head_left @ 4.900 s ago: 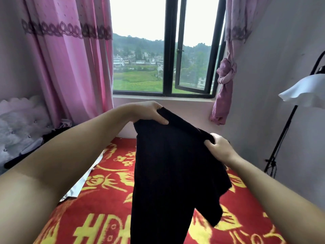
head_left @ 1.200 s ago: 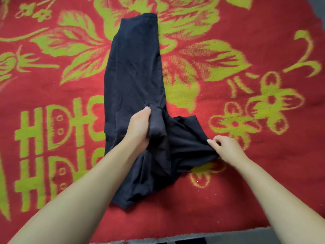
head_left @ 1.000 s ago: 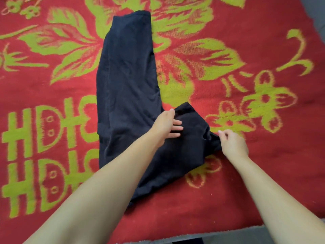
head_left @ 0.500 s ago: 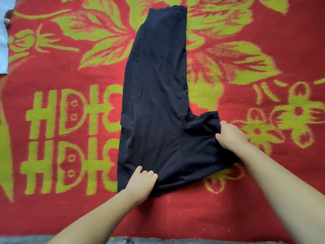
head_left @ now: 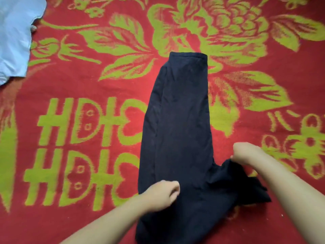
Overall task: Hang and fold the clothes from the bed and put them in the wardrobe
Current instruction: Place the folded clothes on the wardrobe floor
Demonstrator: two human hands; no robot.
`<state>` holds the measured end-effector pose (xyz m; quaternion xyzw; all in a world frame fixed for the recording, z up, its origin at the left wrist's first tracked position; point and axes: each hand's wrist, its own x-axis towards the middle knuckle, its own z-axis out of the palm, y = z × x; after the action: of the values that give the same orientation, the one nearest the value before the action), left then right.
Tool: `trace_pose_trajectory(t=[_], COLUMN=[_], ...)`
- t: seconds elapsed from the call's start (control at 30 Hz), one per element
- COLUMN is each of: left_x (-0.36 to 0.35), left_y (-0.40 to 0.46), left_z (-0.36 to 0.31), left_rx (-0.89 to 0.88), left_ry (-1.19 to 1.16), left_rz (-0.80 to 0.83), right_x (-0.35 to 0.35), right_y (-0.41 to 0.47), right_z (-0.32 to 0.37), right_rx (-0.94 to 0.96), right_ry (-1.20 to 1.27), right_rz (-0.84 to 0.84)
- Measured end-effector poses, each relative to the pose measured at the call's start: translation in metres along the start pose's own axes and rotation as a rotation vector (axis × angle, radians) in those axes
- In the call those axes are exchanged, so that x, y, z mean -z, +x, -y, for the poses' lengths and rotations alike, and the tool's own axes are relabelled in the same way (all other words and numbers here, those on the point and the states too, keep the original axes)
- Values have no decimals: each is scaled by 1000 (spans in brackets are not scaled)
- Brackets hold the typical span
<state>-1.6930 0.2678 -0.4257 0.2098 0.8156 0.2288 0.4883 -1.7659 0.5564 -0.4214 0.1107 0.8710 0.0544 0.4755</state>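
Bed: a red blanket [head_left: 88, 217] with green flowers covers the bed.
Left hand [head_left: 162, 195]: fingers curled, resting on the near left part of the dark garment [head_left: 177, 120]; whether it pinches cloth cannot be told.
Right hand [head_left: 246, 154]: pinches the flap jutting right of the garment.
Garment: lies lengthwise mid-bed.
Far left of garment: pale blue cloth [head_left: 14, 37].
Risk: the flap may bunch if pulled unevenly, skewing the fold.

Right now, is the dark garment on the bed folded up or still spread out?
Partly folded: the dark garment lies as one long strip on the red blanket, a flap still sticking out under the right hand.
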Motion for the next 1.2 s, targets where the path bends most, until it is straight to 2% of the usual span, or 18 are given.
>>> trace_pose_trajectory(t=[0.07, 0.13, 0.2, 0.27, 0.33, 0.43, 0.53, 0.57, 0.63, 0.7, 0.73, 0.8, 0.87, 1.0, 1.1, 1.2], left_x=[64, 129, 184, 221, 244, 262, 281, 287, 300, 318, 327, 341, 346, 345, 350, 353], left_y=[27, 60, 89, 115, 141, 178, 206, 212, 222, 232, 238, 242, 238, 199, 166, 134], left_z=[4, 8, 10, 14, 20, 31, 37, 35, 25, 11, 3, -13, -30, -45, -46, -57], left_rx=[16, 43, 82, 119, 189, 258, 176, 79, -111, -99, -60, -63, -156, -455, -562, -576], left_ry=[-18, 30, 66, 114, 166, 149, 164, 118, -133, -365, -373, -137, 198, 467, 534, 347], left_rz=[-301, -545, -684, -750, -755, -673, -631, -642, -651, -618, -582, -547, -610, -658, -654, -685], right_x=[27, 51, 70, 85, 100, 116, 103, 93, 77, 72, 73, 73, 73, 83, 101, 119], right_y=[12, 27, 47, 71, 95, 121, 135, 138, 144, 151, 155, 159, 160, 156, 137, 99], right_z=[13, 36, 60, 78, 88, 100, 115, 121, 127, 129, 130, 131, 130, 122, 115, 116], right_rx=[39, 105, 130, 112, 40, -96, -107, -95, -61, -53, -53, -48, -36, -33, 65, 261], right_ry=[284, 606, 878, 1070, 1151, 1091, 1007, 973, 938, 940, 944, 961, 1005, 1131, 1370, 1525], right_rz=[-232, -356, -376, -381, -442, -594, -828, -919, -1065, -1150, -1179, -1205, -1166, -1040, -1084, -1208])
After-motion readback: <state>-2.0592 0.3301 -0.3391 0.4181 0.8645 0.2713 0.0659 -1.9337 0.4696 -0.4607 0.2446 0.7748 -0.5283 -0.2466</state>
